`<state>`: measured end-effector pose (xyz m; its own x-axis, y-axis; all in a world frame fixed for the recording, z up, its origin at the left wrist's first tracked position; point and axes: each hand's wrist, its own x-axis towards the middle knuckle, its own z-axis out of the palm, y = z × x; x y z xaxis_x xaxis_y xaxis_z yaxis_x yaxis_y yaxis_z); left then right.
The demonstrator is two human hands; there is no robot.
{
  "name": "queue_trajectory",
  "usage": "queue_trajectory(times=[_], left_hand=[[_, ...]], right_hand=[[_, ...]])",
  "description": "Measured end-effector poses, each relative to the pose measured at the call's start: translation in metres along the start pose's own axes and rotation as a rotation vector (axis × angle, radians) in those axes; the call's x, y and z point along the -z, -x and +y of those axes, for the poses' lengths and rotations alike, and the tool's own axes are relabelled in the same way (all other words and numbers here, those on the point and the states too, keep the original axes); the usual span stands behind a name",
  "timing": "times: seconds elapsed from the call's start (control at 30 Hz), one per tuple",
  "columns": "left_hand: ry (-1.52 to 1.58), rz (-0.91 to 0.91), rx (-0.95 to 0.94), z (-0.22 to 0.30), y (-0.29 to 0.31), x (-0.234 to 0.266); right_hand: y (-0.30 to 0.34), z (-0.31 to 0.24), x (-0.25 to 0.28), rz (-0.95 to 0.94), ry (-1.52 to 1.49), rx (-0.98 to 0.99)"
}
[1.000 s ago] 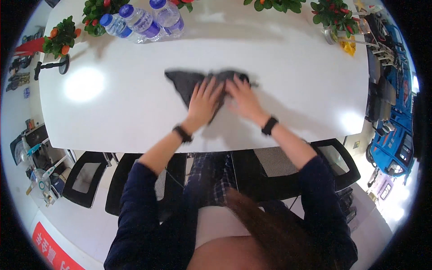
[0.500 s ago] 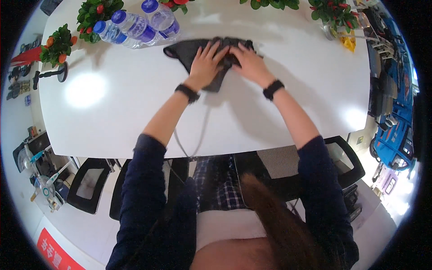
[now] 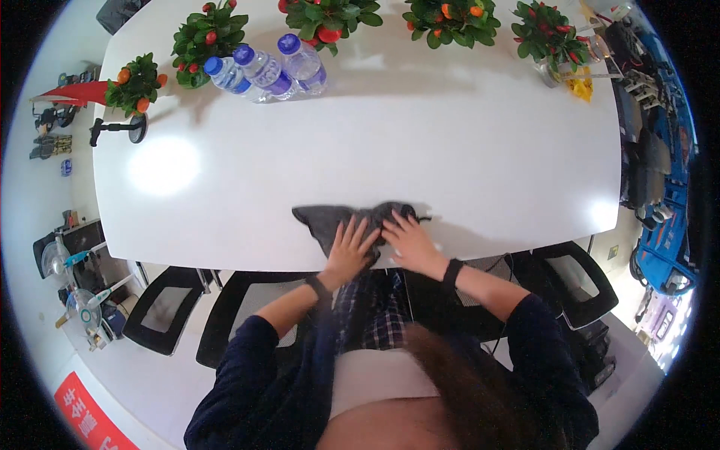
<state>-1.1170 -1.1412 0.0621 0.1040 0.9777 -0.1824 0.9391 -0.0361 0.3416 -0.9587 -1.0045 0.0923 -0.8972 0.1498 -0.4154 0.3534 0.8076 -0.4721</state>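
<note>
A dark grey, soft piece of fabric [image 3: 321, 220] lies spread at the near edge of the white table [image 3: 480, 150]; what kind of item it is I cannot make out. It tapers to a corner on the left and has a short dark strap or cord sticking out on the right. Across its middle rests my left hand [image 3: 348, 251], palm down with fingers spread. Beside it, my right hand [image 3: 410, 244] presses on the right part, fingers also stretched and apart. Both hands hide some of the fabric.
Three water bottles [image 3: 264, 73] with blue caps stand at the far left. Potted fruit plants [image 3: 450, 21] line the far edge. A black disc-based stand [image 3: 120, 128] is near the left edge. Black mesh chairs [image 3: 163, 309] surround the near side. A yellow item [image 3: 580, 86] lies far right.
Both hands and the fabric have come from the far middle of the table to its near edge. The view has shifted, showing more of the far plants.
</note>
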Motion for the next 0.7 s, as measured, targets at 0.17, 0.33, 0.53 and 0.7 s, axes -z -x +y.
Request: queue_trajectory(times=[0.17,0.33,0.53,0.7], left_hand=[[0.047,-0.009,-0.027,0.000,-0.009,0.009],[-0.081,0.182,-0.037,-0.034,-0.110,0.019],[-0.133,0.357,0.094,-0.059,-0.250,0.040],[-0.108,0.196,0.090,-0.078,-0.325,0.058]], right_hand=[[0.006,0.015,-0.013,0.184,0.087,0.067],[-0.031,0.056,0.026,0.418,-0.019,-0.169],[-0.092,0.139,0.085,0.704,0.050,-0.311],[-0.120,0.184,0.112,0.755,0.024,-0.466]])
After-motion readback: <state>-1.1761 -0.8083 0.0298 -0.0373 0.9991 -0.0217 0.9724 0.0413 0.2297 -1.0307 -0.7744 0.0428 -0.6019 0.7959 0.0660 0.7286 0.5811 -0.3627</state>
